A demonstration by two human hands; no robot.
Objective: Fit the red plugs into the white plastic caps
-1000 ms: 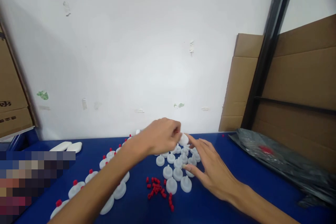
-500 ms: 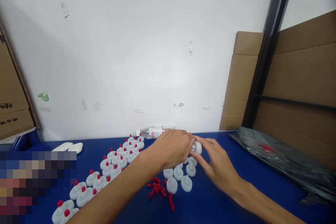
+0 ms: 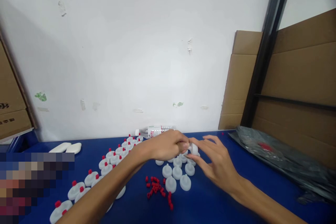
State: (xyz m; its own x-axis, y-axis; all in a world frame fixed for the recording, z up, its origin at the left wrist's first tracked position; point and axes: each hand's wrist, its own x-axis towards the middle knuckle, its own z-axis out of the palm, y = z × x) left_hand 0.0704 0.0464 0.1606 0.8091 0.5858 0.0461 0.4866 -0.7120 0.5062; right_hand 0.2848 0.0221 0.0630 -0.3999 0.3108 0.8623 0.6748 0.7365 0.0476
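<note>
My right hand (image 3: 216,157) holds a white plastic nozzle lid (image 3: 194,149) by its round base, between thumb and fingers. The nozzle points left toward my left hand (image 3: 173,146), whose fingers are pinched at its tip. Whatever sits between those left fingertips is hidden. Below the hands lie several white lids with bare nozzles (image 3: 185,182). Beside them is a loose heap of small red caps (image 3: 155,186). Left of my forearm, white lids with red caps on their nozzles (image 3: 76,191) stand in slanting rows, partly covered by the arm.
A clear plastic bottle (image 3: 154,131) lies along the wall at the back of the blue table (image 3: 210,206). Two white oval pieces (image 3: 74,148) rest at the left. Dark plastic sheeting (image 3: 278,161) covers the right side, near cardboard (image 3: 237,84) and a black post (image 3: 262,52).
My left hand has turned and shifted slightly left, so the held lid's nozzle shows more. The held lid has moved a little left and down. The view has shifted slightly.
</note>
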